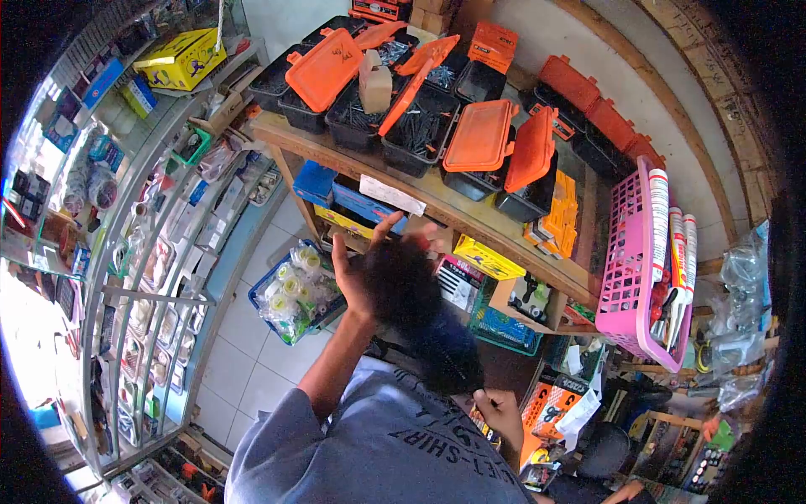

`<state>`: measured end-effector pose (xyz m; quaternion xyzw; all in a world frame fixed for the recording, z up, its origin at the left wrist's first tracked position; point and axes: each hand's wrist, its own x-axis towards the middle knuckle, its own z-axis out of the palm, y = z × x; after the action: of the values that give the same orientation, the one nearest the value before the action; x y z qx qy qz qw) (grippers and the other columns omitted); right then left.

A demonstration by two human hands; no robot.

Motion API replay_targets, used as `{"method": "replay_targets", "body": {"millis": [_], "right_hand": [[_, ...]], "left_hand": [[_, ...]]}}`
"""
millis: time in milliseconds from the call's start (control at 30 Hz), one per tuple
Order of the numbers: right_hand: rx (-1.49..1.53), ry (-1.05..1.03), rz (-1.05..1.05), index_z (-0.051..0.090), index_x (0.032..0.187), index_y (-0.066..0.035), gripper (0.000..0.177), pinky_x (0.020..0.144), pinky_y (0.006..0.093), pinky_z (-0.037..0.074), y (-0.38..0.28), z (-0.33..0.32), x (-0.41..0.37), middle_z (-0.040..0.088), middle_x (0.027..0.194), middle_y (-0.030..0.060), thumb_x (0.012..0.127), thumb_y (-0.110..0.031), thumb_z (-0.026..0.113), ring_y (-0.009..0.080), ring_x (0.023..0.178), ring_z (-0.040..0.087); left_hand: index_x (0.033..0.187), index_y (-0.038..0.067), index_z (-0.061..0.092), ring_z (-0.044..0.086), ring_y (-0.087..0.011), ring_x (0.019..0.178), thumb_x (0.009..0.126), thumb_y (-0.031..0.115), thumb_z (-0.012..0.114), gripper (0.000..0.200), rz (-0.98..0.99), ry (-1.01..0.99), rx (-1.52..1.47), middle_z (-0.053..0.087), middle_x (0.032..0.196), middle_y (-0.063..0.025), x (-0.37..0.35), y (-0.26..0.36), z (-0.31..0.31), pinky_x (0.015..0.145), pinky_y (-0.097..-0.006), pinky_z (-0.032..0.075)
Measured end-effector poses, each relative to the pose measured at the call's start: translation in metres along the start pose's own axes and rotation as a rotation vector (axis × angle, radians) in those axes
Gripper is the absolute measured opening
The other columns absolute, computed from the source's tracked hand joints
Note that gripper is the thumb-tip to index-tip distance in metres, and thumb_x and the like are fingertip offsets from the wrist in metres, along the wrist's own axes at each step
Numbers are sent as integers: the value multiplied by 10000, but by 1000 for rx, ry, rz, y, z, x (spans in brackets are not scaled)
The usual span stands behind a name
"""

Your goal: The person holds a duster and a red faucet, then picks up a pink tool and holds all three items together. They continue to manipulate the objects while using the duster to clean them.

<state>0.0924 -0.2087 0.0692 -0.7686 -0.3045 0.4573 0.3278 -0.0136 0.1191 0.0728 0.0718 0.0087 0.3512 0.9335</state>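
Observation:
A dark, fuzzy duster (420,302) with a bluish sheen slants across the middle of the view, in front of the shelf. My left hand (357,281) is raised at its upper end, fingers stretched apart; the bushy part overlaps the palm and hides some of the fingers. Lower down, my right hand (501,413) is closed at the duster's narrow end, whose handle is mostly hidden. My grey T-shirt (369,445) with dark lettering fills the bottom of the view.
Black bins with orange lids (478,134) line the wooden shelf (378,172), several holding screws or nails. A pink basket (625,269) with white tubes hangs over its right end. Left stands a glass display case (197,244). A blue crate (290,332) sits on the tiled floor.

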Motion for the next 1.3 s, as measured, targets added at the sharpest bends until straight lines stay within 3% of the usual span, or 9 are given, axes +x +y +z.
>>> {"method": "replay_targets", "body": {"millis": [367,500,700,833,967,1033,1067,1233,1300], "right_hand": [[113,50,-345,534,1285,24,383,794,298,445,-15,40,13,607,905,57,961,-175,570,148,859,558],[311,236,72,438,1382,16,488,956,294,418,-27,35,9,612,1235,136,953,-161,587,193,1090,587],[78,90,-236,603,1221,22,329,820,269,475,-11,33,16,670,974,60,916,-99,638,144,910,613],[340,272,-50,626,1178,34,292,721,269,487,-6,28,17,674,888,70,911,-83,643,115,766,613],[221,200,-238,644,1135,44,259,679,260,477,0,26,20,670,839,63,905,-77,647,116,746,603],[265,391,-127,670,1075,50,212,606,249,461,5,30,22,648,764,36,895,-56,634,88,665,579],[265,393,-125,670,1075,50,212,606,249,461,4,27,21,648,764,36,895,-56,634,88,665,579],[232,292,-227,676,1041,53,185,602,253,461,-8,17,25,651,776,42,898,-55,630,92,660,577],[164,250,-252,674,1040,54,182,602,255,463,-5,13,24,650,770,43,897,-47,628,94,654,574]], "left_hand": [[1371,93,436,514,-452,1167,838,769,291,874,-64,-53,-41,509,1277,-310,8,-3,-17,1023,-555,385],[1380,89,424,426,-512,1249,846,758,305,864,29,60,21,463,1340,-305,14,-5,-19,1021,-622,356],[1363,41,435,449,-443,1250,857,719,326,853,-35,-197,-81,471,1348,-273,13,-2,-21,1088,-562,311],[1359,77,432,489,-402,1208,851,715,281,829,29,213,46,496,1304,-269,8,-2,-1,1035,-469,385],[1357,62,430,485,-350,1228,848,719,299,841,-30,-139,42,496,1340,-189,7,0,-4,1057,-439,361],[1372,77,409,463,-400,1242,856,711,298,825,49,236,49,484,1341,-224,8,-3,1,1041,-478,369],[1366,85,417,449,-394,1267,867,695,292,798,-73,-150,-416,483,1344,-221,7,3,-7,1038,-483,374],[1340,84,438,481,-344,1242,868,695,289,786,-15,-151,49,494,1343,-188,9,-2,-11,1053,-462,368],[1361,90,416,474,-412,1225,868,694,297,788,57,253,-67,485,1330,-243,10,-3,-11,1027,-528,376]]}}
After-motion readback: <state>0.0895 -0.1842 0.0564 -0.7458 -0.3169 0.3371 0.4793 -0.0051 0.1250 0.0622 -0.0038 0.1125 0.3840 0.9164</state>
